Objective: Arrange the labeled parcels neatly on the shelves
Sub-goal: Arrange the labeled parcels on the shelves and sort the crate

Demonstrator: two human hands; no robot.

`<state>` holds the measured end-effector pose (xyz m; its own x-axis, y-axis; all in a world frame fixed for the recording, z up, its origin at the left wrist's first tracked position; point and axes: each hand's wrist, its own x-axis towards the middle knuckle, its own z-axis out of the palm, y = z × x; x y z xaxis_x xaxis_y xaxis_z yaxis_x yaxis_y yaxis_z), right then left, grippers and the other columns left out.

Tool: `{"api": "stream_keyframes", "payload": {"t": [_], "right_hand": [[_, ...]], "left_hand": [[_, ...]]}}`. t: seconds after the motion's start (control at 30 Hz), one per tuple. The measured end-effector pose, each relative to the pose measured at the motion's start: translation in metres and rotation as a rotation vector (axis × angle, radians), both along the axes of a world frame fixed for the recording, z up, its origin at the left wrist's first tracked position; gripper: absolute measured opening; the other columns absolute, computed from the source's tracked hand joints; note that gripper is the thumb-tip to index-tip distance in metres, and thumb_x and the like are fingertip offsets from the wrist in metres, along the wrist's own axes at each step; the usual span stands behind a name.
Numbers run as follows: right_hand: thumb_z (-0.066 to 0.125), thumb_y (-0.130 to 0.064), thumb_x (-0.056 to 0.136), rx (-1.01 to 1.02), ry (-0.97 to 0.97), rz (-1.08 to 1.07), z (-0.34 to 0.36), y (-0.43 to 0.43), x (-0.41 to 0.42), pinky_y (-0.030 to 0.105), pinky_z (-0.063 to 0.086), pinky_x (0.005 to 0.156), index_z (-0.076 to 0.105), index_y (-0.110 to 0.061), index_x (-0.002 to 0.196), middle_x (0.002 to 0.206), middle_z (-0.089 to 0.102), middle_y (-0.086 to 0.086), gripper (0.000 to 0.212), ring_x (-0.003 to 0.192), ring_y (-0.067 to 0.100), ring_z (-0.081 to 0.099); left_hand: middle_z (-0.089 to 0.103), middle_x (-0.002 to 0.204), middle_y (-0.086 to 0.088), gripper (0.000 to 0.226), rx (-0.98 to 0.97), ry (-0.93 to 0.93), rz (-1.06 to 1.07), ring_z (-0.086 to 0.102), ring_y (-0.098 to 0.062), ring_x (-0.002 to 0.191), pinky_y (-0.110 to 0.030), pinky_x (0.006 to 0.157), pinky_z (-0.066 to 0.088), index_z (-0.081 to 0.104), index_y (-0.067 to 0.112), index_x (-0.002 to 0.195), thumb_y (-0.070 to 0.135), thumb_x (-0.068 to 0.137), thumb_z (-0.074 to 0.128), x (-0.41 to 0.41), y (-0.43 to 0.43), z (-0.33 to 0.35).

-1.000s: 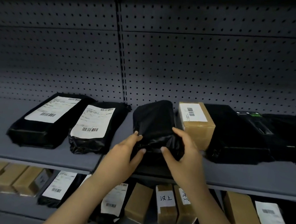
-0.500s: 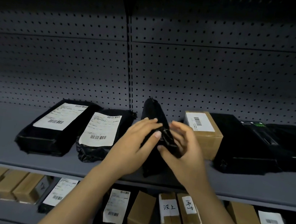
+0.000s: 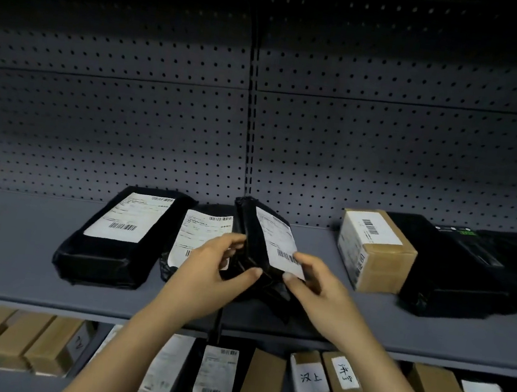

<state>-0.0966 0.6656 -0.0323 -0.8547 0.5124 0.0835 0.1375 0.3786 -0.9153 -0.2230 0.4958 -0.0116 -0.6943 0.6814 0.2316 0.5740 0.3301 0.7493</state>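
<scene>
The shelf (image 3: 7,245) was bare at its far left. A big black parcel (image 3: 119,243) and a second black parcel (image 3: 203,231) lay close side by side. Between the tilted parcel (image 3: 255,244) and the brown box (image 3: 377,257) was a wide bare gap. More black parcels (image 3: 460,275) filled the right end. Room was open above them, along the holed back wall (image 3: 370,158). The boxes (image 3: 262,384) below were packed tight.

Two black parcels (image 3: 120,233) lie flat left of my upper shelf's (image 3: 11,262) middle; a box (image 3: 375,250) and dark packs (image 3: 457,271) sit toward its right end. Boxes (image 3: 37,344) and bags (image 3: 215,377) line the lower shelf (image 3: 12,384).
</scene>
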Motion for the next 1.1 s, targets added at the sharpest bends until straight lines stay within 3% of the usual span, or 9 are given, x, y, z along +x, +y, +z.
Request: {"api": "stream_keyframes", "payload": {"t": [0.13,0.3,0.43,0.53,0.63,0.8,0.9,1.03,1.1], "right_hand": [[0.071,-0.021,0.088,-0.033,0.097,-0.097,-0.001,-0.001,0.000,-0.003,0.039,0.074,0.058,-0.025,0.126,0.111,0.057,-0.028,0.040,0.098,-0.023,0.049],[0.079,-0.017,0.080,0.056,0.142,-0.222,0.000,0.013,0.015,0.001,0.039,0.080,0.061,-0.031,0.115,0.112,0.062,-0.023,0.042,0.109,-0.013,0.051],[0.081,-0.016,0.077,0.052,0.117,-0.247,-0.005,0.020,0.023,0.011,0.041,0.088,0.059,-0.034,0.117,0.115,0.062,-0.021,0.049,0.114,-0.006,0.053],[0.077,-0.025,0.082,-0.019,0.113,-0.281,-0.006,0.020,0.025,0.010,0.041,0.082,0.055,-0.033,0.121,0.116,0.058,-0.023,0.046,0.110,-0.009,0.051],[0.070,-0.034,0.087,-0.105,0.041,-0.267,-0.007,0.019,0.026,0.015,0.042,0.080,0.050,-0.036,0.123,0.111,0.058,-0.024,0.041,0.101,-0.009,0.054],[0.066,-0.031,0.091,-0.135,-0.025,-0.218,-0.007,0.020,0.024,0.031,0.048,0.097,0.055,-0.031,0.126,0.115,0.067,-0.014,0.037,0.106,0.007,0.062],[0.070,-0.024,0.089,-0.096,0.020,-0.211,-0.007,0.021,0.024,0.033,0.049,0.099,0.052,-0.029,0.130,0.115,0.065,-0.017,0.045,0.110,0.006,0.060],[0.072,-0.015,0.086,-0.043,0.166,-0.165,-0.001,0.020,0.024,0.011,0.045,0.090,0.048,-0.029,0.133,0.123,0.060,-0.019,0.054,0.115,-0.009,0.052],[0.072,-0.011,0.086,-0.013,0.260,-0.148,0.005,0.020,0.024,0.009,0.043,0.093,0.047,-0.029,0.132,0.125,0.059,-0.018,0.055,0.116,-0.012,0.050]], "left_hand": [[0.056,0.130,0.010,0.057,-0.012,-0.061,-0.054,0.048,0.001,0.124,-0.010,0.100,0.041,0.050,0.024,0.135,0.038,0.085,0.070,-0.002,0.004,-0.008],[0.058,0.133,0.005,0.057,0.002,-0.241,-0.147,0.048,-0.003,0.128,-0.028,0.108,0.042,0.048,0.016,0.135,0.029,0.084,0.071,0.008,0.022,-0.021],[0.059,0.123,0.014,0.049,0.015,-0.254,-0.135,0.051,0.007,0.116,-0.010,0.096,0.042,0.049,0.018,0.133,0.022,0.088,0.068,0.017,0.036,-0.029],[0.061,0.124,0.014,0.043,0.075,-0.267,-0.088,0.055,0.004,0.113,-0.022,0.100,0.046,0.052,0.025,0.129,0.036,0.089,0.065,0.022,0.040,-0.033],[0.057,0.131,0.016,0.058,0.077,-0.301,-0.059,0.052,0.000,0.119,-0.028,0.104,0.043,0.045,0.029,0.139,0.051,0.088,0.061,0.026,0.043,-0.032],[0.050,0.135,0.017,0.060,0.043,-0.307,-0.108,0.043,0.006,0.115,0.004,0.076,0.034,0.034,0.030,0.146,0.028,0.093,0.063,0.029,0.047,-0.031],[0.048,0.132,0.020,0.064,0.112,-0.269,-0.089,0.042,0.014,0.111,0.009,0.080,0.028,0.035,0.029,0.144,0.019,0.090,0.068,0.032,0.046,-0.032],[0.046,0.140,0.019,0.071,0.246,-0.171,-0.072,0.037,0.010,0.130,-0.016,0.109,0.033,0.034,0.030,0.144,0.014,0.086,0.072,0.033,0.044,-0.030],[0.047,0.141,0.018,0.075,0.333,-0.130,-0.063,0.037,0.007,0.133,-0.028,0.113,0.035,0.034,0.027,0.146,0.010,0.084,0.073,0.033,0.044,-0.024]]}}
